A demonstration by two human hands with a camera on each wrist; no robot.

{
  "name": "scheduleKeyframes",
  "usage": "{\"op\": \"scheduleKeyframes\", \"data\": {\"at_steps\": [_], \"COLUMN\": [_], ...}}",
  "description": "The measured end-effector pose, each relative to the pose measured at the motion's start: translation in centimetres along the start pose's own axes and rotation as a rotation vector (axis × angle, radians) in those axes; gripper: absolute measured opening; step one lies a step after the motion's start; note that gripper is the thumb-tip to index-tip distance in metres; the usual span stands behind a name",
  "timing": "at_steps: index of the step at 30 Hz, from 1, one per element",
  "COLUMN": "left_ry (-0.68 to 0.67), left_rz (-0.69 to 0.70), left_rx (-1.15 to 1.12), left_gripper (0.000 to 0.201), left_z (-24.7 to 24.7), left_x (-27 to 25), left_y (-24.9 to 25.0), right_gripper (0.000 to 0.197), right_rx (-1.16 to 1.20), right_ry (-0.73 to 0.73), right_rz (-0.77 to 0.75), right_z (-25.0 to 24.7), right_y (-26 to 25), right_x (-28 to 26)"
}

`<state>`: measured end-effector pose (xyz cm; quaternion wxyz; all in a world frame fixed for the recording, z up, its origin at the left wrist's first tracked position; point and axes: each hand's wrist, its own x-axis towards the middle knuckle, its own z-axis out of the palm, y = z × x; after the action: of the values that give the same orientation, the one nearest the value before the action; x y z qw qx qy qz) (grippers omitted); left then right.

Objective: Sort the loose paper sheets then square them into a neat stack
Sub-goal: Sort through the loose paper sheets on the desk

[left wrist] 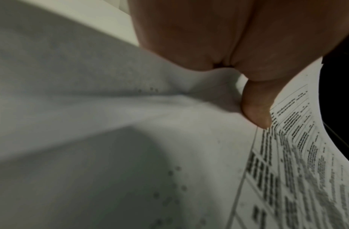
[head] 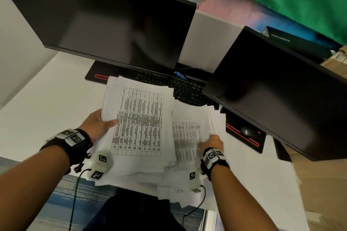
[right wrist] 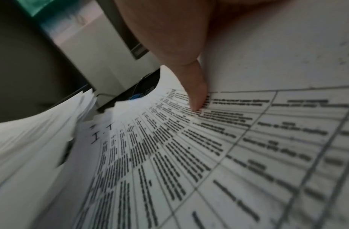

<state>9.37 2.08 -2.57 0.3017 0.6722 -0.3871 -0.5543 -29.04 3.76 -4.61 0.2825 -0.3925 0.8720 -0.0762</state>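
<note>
A loose batch of white sheets printed with tables (head: pixel 139 121) is held up over the desk. My left hand (head: pixel 99 125) grips its left edge, thumb lying on the top sheet. In the left wrist view the thumb (left wrist: pixel 256 106) presses on the printed page (left wrist: pixel 299 162). To the right, a second batch of printed sheets (head: pixel 187 136) fans out unevenly. My right hand (head: pixel 210 142) grips its right side. The right wrist view shows a finger (right wrist: pixel 197 96) pressing on the table page (right wrist: pixel 189 147). More sheets (head: pixel 169 191) hang past the desk's front edge.
Two dark monitors (head: pixel 112 24) (head: pixel 272 89) stand behind the papers, with a black keyboard (head: pixel 180 88) between them. A mouse (head: pixel 246 131) lies on a black mat with a red edge (head: pixel 244 140). The white desk (head: pixel 47 108) spreads to the left. Cardboard (head: pixel 323 183) lies on the right.
</note>
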Motion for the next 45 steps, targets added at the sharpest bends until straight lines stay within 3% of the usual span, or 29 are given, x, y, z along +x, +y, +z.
{"op": "scheduleKeyframes", "data": {"at_steps": [2,5,8,12,14,17,21,23,26,29,33,36,38,39,43,45], "left_ry": [-0.004,-0.007,-0.011,-0.011,-0.011,-0.013,-0.059,-0.084,-0.107,-0.089,-0.078,-0.057,-0.062,-0.054,-0.142,-0.176], "left_rz": [-0.002,-0.014,-0.026,-0.037,-0.028,-0.040,-0.065,-0.066,-0.053,-0.022,0.050,0.074,-0.014,-0.086,-0.345,-0.360], "left_rx": [0.018,0.024,0.021,0.037,0.058,0.082,0.071,0.068,0.094,0.266,0.382,0.338,0.067,-0.033,-0.311,-0.326], "left_gripper": [0.035,0.035,0.042,0.043,0.046,0.040,0.033,0.032,0.036,0.047,0.045,0.028,0.008,0.009,0.060,0.069], "left_z": [-0.5,-1.0,-1.3,-1.1,-1.2,-1.3,-0.4,0.4,2.4,4.4,6.3,6.7,6.6,6.3,4.4,4.6], "left_x": [0.2,0.4,0.8,1.1,1.3,1.4,0.9,0.7,0.9,1.2,1.0,0.7,0.6,0.3,0.3,0.7], "left_y": [-0.2,-0.7,-1.2,-1.6,-1.9,-1.7,-1.0,-1.0,-1.0,-0.8,-0.1,-0.1,0.3,0.6,0.8,0.5], "right_gripper": [0.038,0.101,0.119,0.142,0.140,0.108,0.041,0.026,0.021,0.023,0.032,0.038,0.043,0.046,0.058,0.060], "right_rx": [-0.103,-0.287,-0.269,-0.207,-0.078,0.122,0.184,0.155,0.106,0.173,0.502,0.674,0.710,0.709,0.526,0.381], "right_ry": [0.039,-0.056,-0.133,-0.131,-0.104,-0.072,0.029,0.129,0.289,0.424,0.374,0.197,0.096,0.054,-0.110,-0.177], "right_rz": [0.006,-0.025,-0.055,0.020,0.084,0.146,-0.064,-0.196,-0.368,-0.506,-0.537,-0.477,-0.379,-0.323,-0.188,-0.140], "right_z": [-1.3,-2.5,-2.2,-0.4,0.2,-0.3,-3.9,-7.0,-12.1,-17.0,-19.9,-17.8,-14.9,-13.4,-7.0,-4.1], "right_y": [0.6,0.9,0.6,0.3,0.2,0.0,-1.2,-2.7,-5.3,-7.2,-8.0,-7.5,-7.1,-6.9,-5.4,-4.4], "right_x": [1.5,2.9,2.7,0.9,0.3,-0.3,-2.0,-3.3,-5.9,-8.5,-10.3,-9.5,-8.0,-7.2,-3.2,-1.6]}}
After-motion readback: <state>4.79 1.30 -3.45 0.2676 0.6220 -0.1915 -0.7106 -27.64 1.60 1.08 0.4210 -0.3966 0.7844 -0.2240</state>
